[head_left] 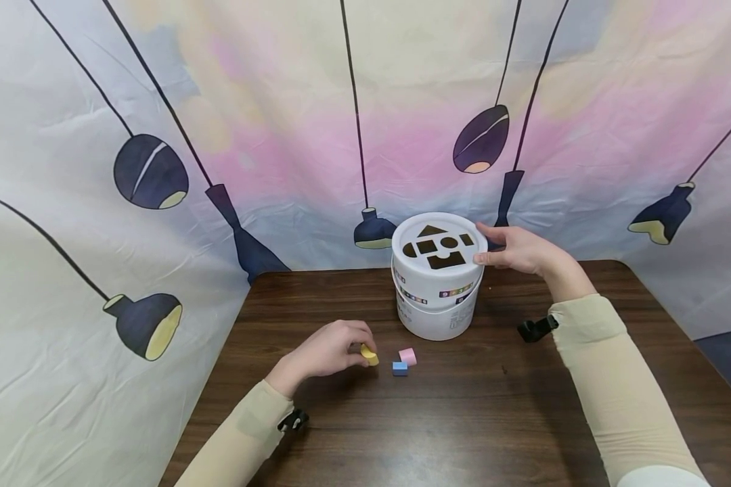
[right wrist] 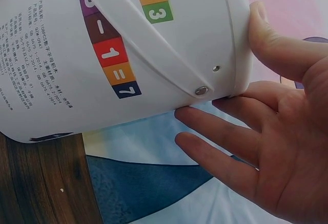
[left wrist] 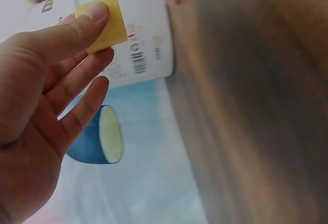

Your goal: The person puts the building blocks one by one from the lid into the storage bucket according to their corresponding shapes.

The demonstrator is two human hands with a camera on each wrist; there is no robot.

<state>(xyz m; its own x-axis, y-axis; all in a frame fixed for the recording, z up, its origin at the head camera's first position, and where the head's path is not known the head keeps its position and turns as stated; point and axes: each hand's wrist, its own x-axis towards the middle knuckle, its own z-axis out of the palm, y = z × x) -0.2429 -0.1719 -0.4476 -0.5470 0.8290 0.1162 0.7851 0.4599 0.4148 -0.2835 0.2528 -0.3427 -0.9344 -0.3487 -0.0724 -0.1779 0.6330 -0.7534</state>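
Between thumb and fingertips, my left hand (head_left: pixel 335 348) pinches a small yellow block (head_left: pixel 371 357) close over the table, in front of the bucket. The left wrist view shows my thumb across one face of this yellow block (left wrist: pixel 116 29). A pink block (head_left: pixel 408 356) and a blue block (head_left: pixel 399 368) lie side by side just right of it. Behind them a white bucket (head_left: pixel 435 323) stands upright, its lid (head_left: pixel 413 235) cut with several shaped holes. My right hand (head_left: pixel 520 250) holds the bucket by the lid's right edge, thumb on the rim and fingers along the side (right wrist: pixel 225 80).
The dark wooden table (head_left: pixel 463 419) reaches back to a hanging cloth (head_left: pixel 280 135) printed with lamps. Black straps (head_left: pixel 536 329) hang at both wrists. A white handle (right wrist: pixel 138 34) slants across the bucket's side.
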